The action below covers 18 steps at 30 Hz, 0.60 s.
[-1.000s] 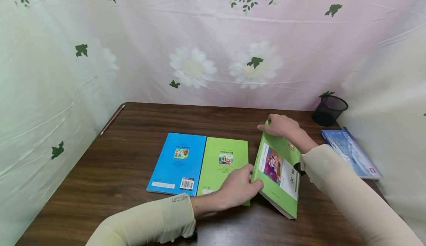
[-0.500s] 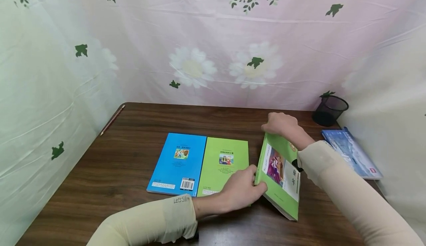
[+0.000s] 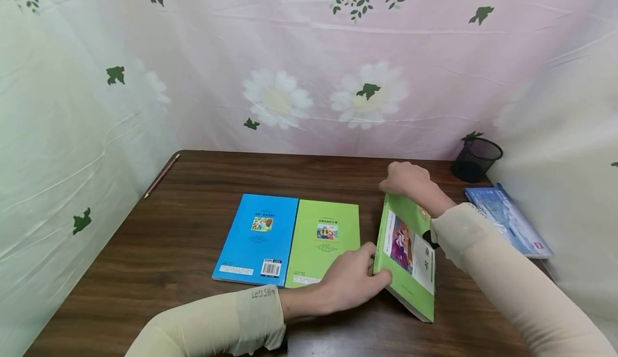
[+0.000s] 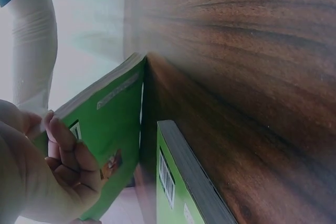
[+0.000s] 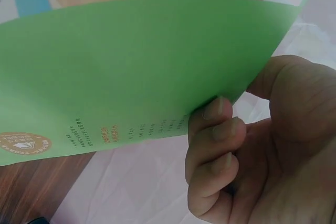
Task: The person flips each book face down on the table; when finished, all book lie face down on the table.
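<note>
Tilted green book (image 3: 408, 263) shifted slightly right | both hands (image 3: 354, 279) (image 3: 409, 179) gripping it | corner hidden behind right sleeve (image 3: 497, 263)

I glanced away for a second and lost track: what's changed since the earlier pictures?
The tilted green book has shifted slightly to the person's right and toward the body, and the left hand went with it. The right hand keeps its grip too; nothing was let go. The flat blue book, flat green book, pencil and mesh cup stayed put.
</note>
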Each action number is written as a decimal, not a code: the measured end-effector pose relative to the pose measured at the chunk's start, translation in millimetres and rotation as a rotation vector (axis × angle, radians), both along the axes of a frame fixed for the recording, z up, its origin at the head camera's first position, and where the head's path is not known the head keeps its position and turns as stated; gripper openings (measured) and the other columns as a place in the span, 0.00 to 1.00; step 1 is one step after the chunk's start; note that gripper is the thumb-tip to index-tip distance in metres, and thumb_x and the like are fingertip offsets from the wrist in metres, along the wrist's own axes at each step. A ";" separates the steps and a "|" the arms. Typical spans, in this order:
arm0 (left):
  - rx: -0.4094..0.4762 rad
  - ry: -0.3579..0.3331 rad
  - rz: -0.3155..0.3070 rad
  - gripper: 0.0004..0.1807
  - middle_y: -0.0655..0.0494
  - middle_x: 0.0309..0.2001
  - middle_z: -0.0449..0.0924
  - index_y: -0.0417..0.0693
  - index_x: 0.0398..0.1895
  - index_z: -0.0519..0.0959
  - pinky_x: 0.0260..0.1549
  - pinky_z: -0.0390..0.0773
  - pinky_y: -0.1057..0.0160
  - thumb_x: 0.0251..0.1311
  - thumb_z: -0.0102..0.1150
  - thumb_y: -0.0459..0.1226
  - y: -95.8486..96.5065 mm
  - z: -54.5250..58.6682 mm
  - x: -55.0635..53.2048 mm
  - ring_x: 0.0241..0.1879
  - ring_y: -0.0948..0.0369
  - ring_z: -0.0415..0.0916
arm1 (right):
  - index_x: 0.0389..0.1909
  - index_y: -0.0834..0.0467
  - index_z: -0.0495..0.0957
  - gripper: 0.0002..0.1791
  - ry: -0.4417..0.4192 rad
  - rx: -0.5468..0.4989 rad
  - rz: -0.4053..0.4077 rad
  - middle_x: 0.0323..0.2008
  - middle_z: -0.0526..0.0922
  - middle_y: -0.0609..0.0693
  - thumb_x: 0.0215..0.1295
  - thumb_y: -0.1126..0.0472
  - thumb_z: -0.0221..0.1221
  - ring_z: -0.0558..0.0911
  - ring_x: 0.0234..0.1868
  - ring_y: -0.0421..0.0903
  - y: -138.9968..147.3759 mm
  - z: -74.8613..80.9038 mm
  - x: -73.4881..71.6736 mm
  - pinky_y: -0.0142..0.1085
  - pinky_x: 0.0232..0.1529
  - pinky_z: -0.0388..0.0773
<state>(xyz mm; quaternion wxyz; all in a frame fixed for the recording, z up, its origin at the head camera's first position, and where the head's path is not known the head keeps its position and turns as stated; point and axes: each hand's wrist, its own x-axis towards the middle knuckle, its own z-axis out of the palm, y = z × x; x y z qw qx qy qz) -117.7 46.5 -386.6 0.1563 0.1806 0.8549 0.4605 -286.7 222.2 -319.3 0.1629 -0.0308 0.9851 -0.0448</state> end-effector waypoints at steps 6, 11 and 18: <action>0.013 0.018 -0.020 0.10 0.68 0.15 0.65 0.59 0.40 0.73 0.12 0.59 0.69 0.61 0.57 0.50 0.4 -0.3 0.6 0.13 0.70 0.58 | 0.24 0.55 0.68 0.16 0.006 -0.009 0.003 0.25 0.71 0.51 0.64 0.48 0.54 0.72 0.28 0.50 1.0 4.6 2.5 0.43 0.29 0.71; 0.032 0.043 -0.046 0.11 0.69 0.17 0.68 0.60 0.37 0.72 0.14 0.63 0.70 0.63 0.58 0.53 0.5 -1.2 0.2 0.15 0.71 0.62 | 0.19 0.53 0.64 0.19 -0.005 -0.047 0.000 0.17 0.62 0.46 0.66 0.48 0.53 0.65 0.21 0.45 3.9 10.3 7.1 0.39 0.24 0.64; 0.092 0.020 -0.078 0.12 0.68 0.17 0.69 0.61 0.36 0.72 0.16 0.64 0.71 0.66 0.55 0.56 0.5 -2.3 0.4 0.16 0.71 0.64 | 0.20 0.54 0.64 0.19 0.026 -0.087 0.013 0.16 0.59 0.44 0.66 0.49 0.54 0.61 0.19 0.43 9.1 15.1 13.1 0.36 0.22 0.58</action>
